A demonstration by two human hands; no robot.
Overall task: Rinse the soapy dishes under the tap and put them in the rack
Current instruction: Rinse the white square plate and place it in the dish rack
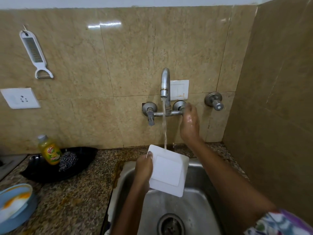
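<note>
My left hand (144, 168) grips a square white plate (167, 172) by its left edge, thumb on the top corner, tilted over the steel sink (194, 200). Water runs from the wall tap (165, 83) onto the plate's upper edge. My right hand (189, 122) is wet and reaches up to the tap's right handle (179, 106), fingers around it; the handle itself is mostly hidden behind them. No rack shows in the view.
A yellow dish-soap bottle (50, 150) and steel scrubber (67, 161) sit on a black tray (81, 168) left of the sink. A blue bowl (13, 202) stands at the lower left on the granite counter. A second valve (214, 100) sticks out at right, near the side wall.
</note>
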